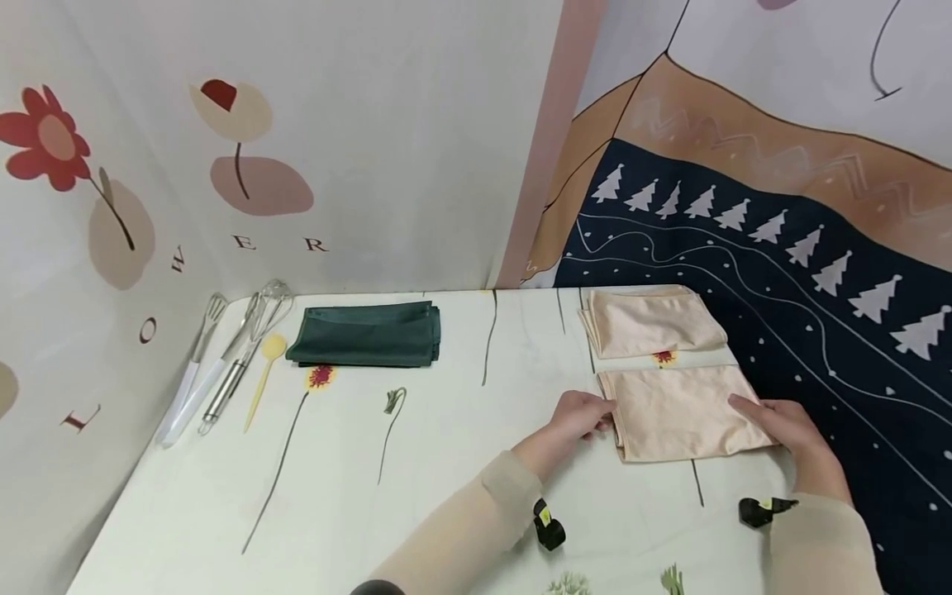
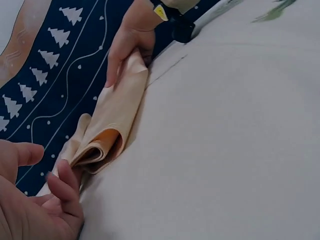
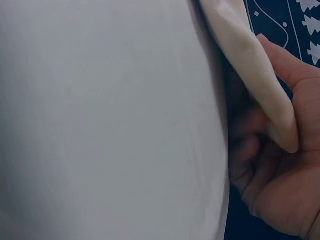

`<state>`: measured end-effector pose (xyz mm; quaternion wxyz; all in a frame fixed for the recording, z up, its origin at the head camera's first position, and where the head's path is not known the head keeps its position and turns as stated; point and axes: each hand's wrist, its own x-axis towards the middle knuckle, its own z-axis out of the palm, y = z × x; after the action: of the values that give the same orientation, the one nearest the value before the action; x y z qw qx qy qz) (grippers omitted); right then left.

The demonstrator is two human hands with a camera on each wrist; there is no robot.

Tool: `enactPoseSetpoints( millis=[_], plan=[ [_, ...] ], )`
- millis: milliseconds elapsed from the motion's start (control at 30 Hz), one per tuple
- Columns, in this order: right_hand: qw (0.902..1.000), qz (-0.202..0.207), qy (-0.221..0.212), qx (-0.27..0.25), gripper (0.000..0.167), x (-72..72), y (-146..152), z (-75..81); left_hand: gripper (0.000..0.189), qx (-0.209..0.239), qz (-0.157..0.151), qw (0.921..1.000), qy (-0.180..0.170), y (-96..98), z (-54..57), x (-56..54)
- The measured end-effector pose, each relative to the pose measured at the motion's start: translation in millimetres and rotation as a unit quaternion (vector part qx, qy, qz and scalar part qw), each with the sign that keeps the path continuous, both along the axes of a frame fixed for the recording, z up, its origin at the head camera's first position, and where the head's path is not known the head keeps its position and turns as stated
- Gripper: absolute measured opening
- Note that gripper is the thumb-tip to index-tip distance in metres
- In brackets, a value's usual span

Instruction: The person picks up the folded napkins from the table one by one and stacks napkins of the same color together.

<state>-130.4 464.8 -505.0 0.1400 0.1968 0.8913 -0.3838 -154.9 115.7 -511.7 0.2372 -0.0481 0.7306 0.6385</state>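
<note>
A folded beige satin cloth (image 1: 687,413) lies on the right of the table, its layered folds showing at the left end. My right hand (image 1: 792,426) holds its right end, thumb on top and fingers underneath; the right wrist view shows the cloth's edge (image 3: 265,90) between them. At the opposite end is my left hand (image 1: 576,417), fingertips right at the folded edge. In the left wrist view that hand's thumb (image 2: 30,152) stands apart from its fingers, beside the open folds. A second folded beige cloth (image 1: 658,322) lies just behind the first.
A folded dark green cloth (image 1: 364,335) lies at the back left. Beside it are a whisk (image 1: 249,355), a yellow spoon (image 1: 264,376) and white-handled utensils (image 1: 197,364). Printed curtains stand behind and left of the table; navy tree-patterned fabric (image 1: 818,330) hangs along the right edge.
</note>
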Motion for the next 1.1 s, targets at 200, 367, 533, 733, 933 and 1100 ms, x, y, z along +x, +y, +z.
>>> enactPoseSetpoints(
  millis=[200,367,533,733,933,1100],
  plan=[
    [0.9998,0.005,-0.004,-0.018,0.060,-0.4,-0.2,-1.6,0.024,-0.061,-0.027,0.9953,0.071,5.1,1.0,0.9],
    [0.9997,-0.003,0.005,-0.024,0.046,0.8,-1.9,-3.6,0.031,-0.026,0.016,0.9976,0.062,9.7,1.3,5.5],
    [0.9997,-0.001,0.008,-0.022,0.046,1.0,-1.8,-4.6,0.029,0.005,0.053,0.9985,0.013,12.9,-1.0,6.0],
    [0.9996,0.000,0.012,-0.024,0.044,2.2,-0.5,-3.8,0.016,-0.025,0.022,0.9989,0.031,17.1,2.5,8.0],
    [0.9992,-0.004,0.029,-0.026,0.049,4.5,-3.0,-5.4,0.052,0.017,-0.011,0.9998,-0.004,15.4,23.4,25.4],
    [0.9991,-0.001,0.034,-0.024,0.049,4.6,-4.2,-5.4,0.059,0.070,0.000,0.9955,-0.064,6.3,36.5,33.8]
  ],
)
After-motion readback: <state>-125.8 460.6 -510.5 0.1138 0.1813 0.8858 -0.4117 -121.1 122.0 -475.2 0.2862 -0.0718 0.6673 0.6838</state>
